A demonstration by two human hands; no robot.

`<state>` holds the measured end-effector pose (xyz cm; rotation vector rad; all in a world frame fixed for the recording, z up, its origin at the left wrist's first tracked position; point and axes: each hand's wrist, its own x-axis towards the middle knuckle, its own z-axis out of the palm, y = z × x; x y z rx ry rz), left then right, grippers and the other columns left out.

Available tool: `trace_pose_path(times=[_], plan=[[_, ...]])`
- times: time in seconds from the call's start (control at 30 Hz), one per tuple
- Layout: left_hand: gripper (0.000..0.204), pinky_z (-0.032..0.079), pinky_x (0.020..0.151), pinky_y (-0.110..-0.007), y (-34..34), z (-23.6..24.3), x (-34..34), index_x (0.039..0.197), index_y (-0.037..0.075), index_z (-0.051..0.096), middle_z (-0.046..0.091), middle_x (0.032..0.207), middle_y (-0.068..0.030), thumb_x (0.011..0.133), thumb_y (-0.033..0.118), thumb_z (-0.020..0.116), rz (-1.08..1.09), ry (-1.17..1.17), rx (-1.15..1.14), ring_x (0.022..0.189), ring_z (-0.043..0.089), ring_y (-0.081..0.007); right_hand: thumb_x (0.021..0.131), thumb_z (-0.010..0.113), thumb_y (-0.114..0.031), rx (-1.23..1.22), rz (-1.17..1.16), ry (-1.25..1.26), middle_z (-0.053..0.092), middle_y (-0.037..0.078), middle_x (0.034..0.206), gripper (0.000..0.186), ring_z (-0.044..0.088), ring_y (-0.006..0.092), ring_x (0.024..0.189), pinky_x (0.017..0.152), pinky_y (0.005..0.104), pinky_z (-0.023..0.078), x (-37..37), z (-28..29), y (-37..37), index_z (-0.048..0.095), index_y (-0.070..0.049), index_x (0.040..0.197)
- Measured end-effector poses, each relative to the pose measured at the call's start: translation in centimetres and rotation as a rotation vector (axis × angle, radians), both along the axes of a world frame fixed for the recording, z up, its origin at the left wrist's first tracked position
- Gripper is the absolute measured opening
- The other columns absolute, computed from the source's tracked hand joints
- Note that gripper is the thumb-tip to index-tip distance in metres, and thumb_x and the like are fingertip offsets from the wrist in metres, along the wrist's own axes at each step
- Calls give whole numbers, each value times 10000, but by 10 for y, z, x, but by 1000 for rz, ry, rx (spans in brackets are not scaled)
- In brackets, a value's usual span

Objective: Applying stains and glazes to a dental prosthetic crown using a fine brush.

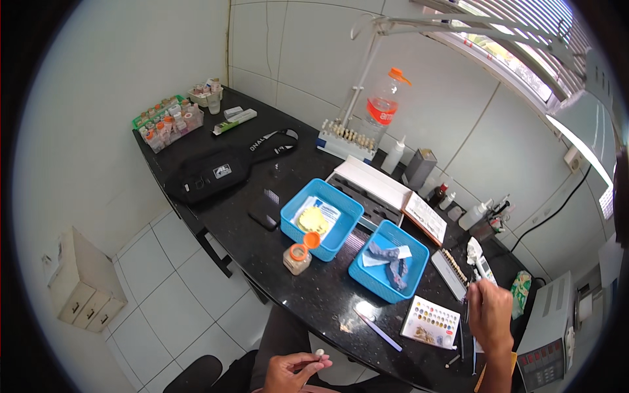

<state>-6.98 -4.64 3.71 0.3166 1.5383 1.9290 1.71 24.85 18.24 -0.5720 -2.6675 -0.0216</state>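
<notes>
Low in the view, my left hand (291, 372) pinches a small off-white rounded piece (320, 352) between thumb and fingertips, above my lap. My right hand (491, 316) is closed and raised over the right part of the table; what its fingers hold, if anything, cannot be made out. Just beyond it lie a white device (485, 267) and a crumpled white tissue (473, 249). Left of this hand are a tooth shade guide (449, 274) and a palette card with coloured dots (430, 322). A lilac-handled brush (380, 331) lies near the table's front edge.
Two blue baskets (286, 226) (389, 296) stand mid-table, beside an opened jar of powder (297, 261) with an orange lid. Behind are a large bottle (383, 108), dropper bottles and a lamp arm (452, 29). A black bag (209, 173) lies left; a grey machine (547, 347) stands right.
</notes>
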Motion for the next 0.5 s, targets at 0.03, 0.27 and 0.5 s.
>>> trace_pose_path(times=[0.03,0.27,0.5], plan=[[177,510,696,-232,-7,1,-5,991,-79,647,685,893,-113,886,61,619,11,3,3,788,644,-143,860,583,-101,72,26,-44,522,154,575,244,539,346,526,486,413,378,-23,10,2,476,-27,654],[172,484,700,-257,-76,31,-96,937,-44,634,658,840,-78,877,117,641,428,77,-102,743,598,-135,789,641,-105,-121,401,17,609,152,737,122,608,333,694,632,402,472,-226,26,36,574,-5,810],[173,481,728,-271,-90,11,-133,962,-38,619,635,830,-68,884,117,621,606,76,-204,760,598,-144,808,624,-111,-33,573,60,651,194,936,206,615,358,924,818,418,481,-439,-13,69,636,5,977]])
